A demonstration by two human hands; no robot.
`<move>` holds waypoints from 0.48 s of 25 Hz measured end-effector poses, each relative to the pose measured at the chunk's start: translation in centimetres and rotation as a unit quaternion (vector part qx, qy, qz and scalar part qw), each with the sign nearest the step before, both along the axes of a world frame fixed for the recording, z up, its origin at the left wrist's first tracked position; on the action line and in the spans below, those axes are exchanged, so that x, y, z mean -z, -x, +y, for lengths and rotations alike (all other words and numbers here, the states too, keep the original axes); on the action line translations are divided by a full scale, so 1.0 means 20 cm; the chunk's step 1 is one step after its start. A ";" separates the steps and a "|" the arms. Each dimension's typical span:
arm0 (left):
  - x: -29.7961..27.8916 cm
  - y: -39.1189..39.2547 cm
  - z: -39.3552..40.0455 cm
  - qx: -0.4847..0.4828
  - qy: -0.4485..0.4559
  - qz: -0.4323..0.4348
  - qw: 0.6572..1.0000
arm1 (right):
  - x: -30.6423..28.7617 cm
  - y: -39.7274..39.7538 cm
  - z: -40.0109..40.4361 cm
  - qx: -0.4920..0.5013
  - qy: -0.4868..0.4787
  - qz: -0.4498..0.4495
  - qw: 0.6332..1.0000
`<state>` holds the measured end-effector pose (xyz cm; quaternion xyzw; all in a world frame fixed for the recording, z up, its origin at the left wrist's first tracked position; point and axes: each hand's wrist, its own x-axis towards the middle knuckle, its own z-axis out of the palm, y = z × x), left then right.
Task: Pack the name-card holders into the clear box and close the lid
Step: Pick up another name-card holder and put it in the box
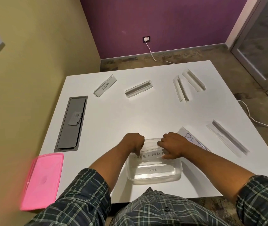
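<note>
Right now you are lowering the "…ERMAN" holder [149, 156] into the clear box [154, 176] at the near table edge, your left hand [134, 142] and right hand [172, 146] each pinching one end of it, while the "DOG" holder [152, 170] already lies flat inside. Next, I judge, you set it level beside that one and let go. Six clear, card-lettered holders wait outside, including "ZEBRA" [105, 86], and the pink lid [42, 181] lies left.
</note>
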<state>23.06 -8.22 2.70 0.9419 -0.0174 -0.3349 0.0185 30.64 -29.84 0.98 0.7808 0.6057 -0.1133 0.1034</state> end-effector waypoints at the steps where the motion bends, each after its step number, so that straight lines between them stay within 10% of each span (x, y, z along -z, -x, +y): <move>1: 0.02 0.02 -0.01 0.015 -0.016 -0.014 1.000 | 0.01 0.02 0.02 0.005 0.021 -0.007 1.000; 12: 0.10 0.10 -0.01 0.045 -0.060 -0.065 0.995 | 0.07 0.14 0.14 0.078 0.166 0.001 0.983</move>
